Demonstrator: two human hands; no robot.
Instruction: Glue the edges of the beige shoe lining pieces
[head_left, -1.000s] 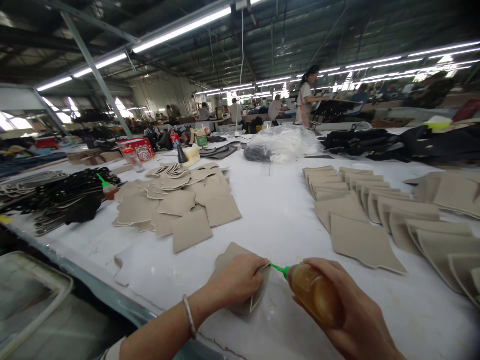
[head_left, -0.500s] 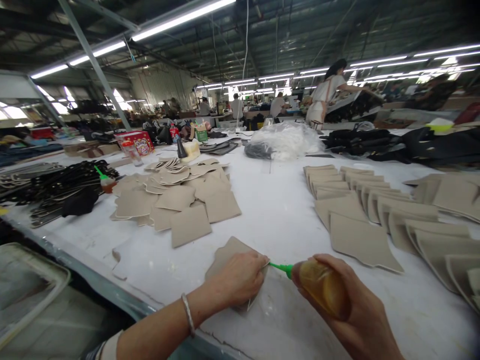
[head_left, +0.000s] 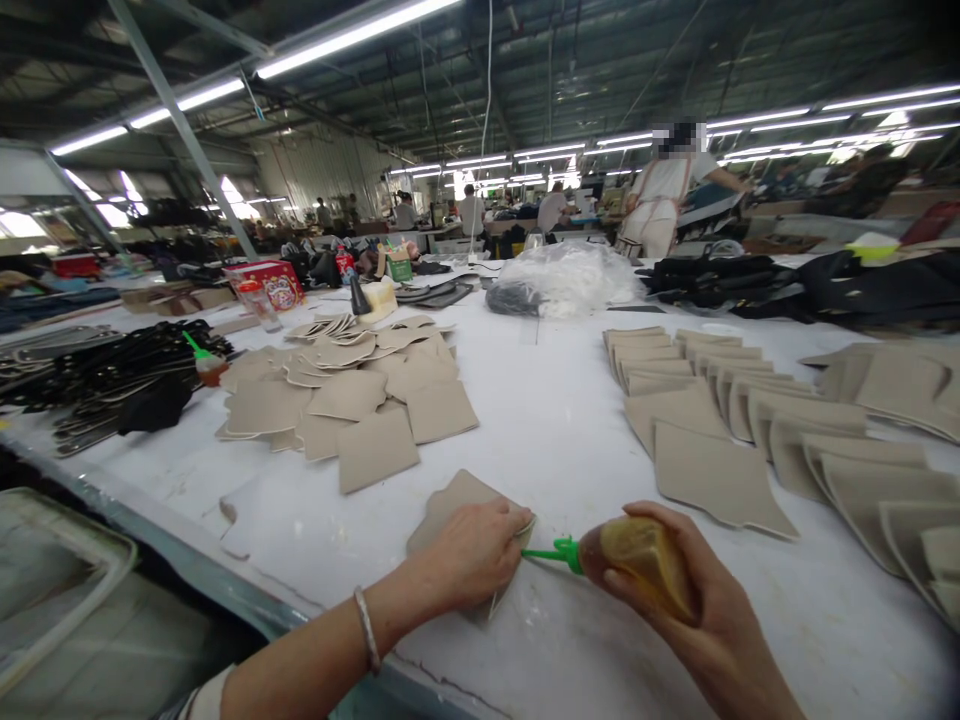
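My left hand (head_left: 469, 556) is closed on a beige cut fabric piece (head_left: 450, 503) that lies on the white table (head_left: 555, 440), and lifts its right edge. My right hand (head_left: 682, 600) is wrapped round a squeeze bottle of amber glue (head_left: 637, 560). The bottle's green nozzle (head_left: 551, 552) points left and touches the lifted edge of the piece. A bracelet sits on my left wrist.
A loose heap of beige pieces (head_left: 352, 395) lies at mid-left, and overlapped rows of beige pieces (head_left: 757, 420) fill the right. Black parts (head_left: 112, 385) and a second glue bottle (head_left: 202, 362) lie far left. A plastic bag (head_left: 562, 280) and a standing person (head_left: 664, 200) are behind.
The bottle's nozzle has slid down along the edge of the piece, toward me. My left hand has kept its grip. The person behind has walked to the right.
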